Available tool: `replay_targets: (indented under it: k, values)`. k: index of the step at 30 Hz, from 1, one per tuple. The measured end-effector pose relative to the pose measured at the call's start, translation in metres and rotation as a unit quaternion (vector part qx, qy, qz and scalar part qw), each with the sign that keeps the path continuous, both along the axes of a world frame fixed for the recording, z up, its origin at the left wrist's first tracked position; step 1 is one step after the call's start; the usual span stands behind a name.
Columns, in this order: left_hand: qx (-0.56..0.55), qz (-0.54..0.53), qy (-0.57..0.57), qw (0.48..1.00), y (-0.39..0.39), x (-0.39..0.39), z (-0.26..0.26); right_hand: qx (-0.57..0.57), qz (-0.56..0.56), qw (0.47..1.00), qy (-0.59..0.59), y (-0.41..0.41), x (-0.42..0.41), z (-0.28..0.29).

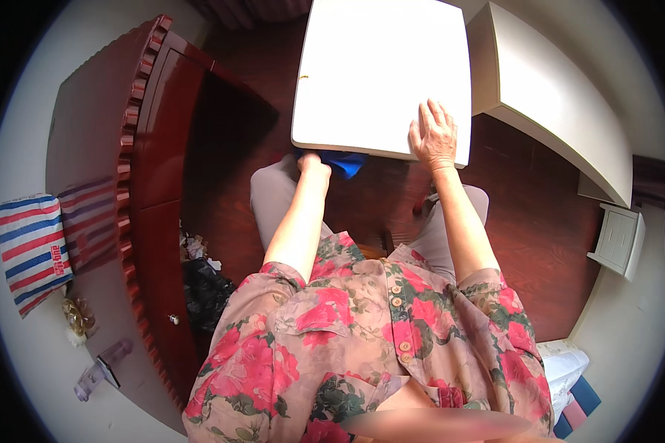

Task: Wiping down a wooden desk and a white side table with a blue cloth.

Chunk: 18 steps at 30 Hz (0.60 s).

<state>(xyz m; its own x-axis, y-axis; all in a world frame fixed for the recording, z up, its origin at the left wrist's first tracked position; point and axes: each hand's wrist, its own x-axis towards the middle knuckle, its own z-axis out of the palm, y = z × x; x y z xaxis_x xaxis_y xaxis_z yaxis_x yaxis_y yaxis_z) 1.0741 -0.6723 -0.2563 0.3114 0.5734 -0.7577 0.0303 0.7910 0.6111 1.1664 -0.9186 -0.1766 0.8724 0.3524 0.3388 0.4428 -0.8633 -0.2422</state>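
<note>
A white tabletop (377,77) with rounded corners lies in front of me, with a small yellowish mark near its left edge. My right hand (436,135) rests flat on it near the right front corner, palm down, fingers slightly apart and holding nothing. My left hand (312,161) is at the left front corner, its fingers mostly hidden under the edge. Beside it, a piece of blue material (346,164) hangs below the tabletop; whether the hand grips it cannot be told.
A dark red cabinet (163,138) stands at left, with a black plastic bag (205,288) on the floor near it. At right are a large pale furniture panel (554,99) and a small white cabinet (618,241). A striped bag (33,249) is at far left.
</note>
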Motion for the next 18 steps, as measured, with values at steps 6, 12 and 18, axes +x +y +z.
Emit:
replay_targets:
  k: [6,12,18]
  values:
    - [0.04,-0.066,-0.028,0.997,0.015,0.001,-0.049,0.008,0.011,1.0,0.011,-0.002,-0.001,0.004]
    - [0.074,-0.138,-0.056,0.986,0.02,-0.011,-0.099,-0.019,0.014,1.0,0.007,-0.006,-0.001,0.003]
    - [0.116,-0.206,-0.088,0.968,0.051,-0.002,-0.146,-0.021,0.024,0.999,0.018,-0.001,-0.002,0.011]
